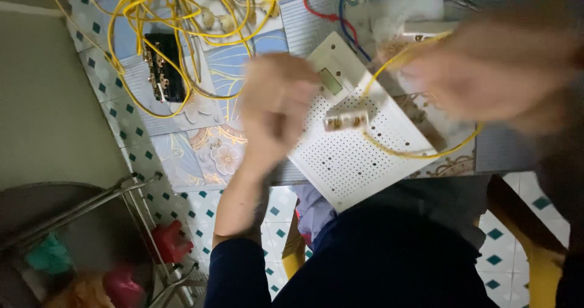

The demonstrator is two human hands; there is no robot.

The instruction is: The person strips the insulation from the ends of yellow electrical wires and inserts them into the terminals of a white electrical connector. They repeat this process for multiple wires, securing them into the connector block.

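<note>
Left hand [274,110] is motion-blurred, fingers curled, pinching a small white connector [345,120] over the white perforated board [350,156]. Right hand [486,70] is very blurred and seems closed around the yellow wire [420,153] that loops across the board; its grip can't be confirmed. A tangle of wires [176,16] is cut off at the top.

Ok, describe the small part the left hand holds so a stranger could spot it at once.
Find the white perforated board lying on the patterned tabletop. Over its middle, the left hand pinches a small white block with brassy metal contacts. Unlike the yellow wire looping nearby, it is short, boxy and pale.
</note>
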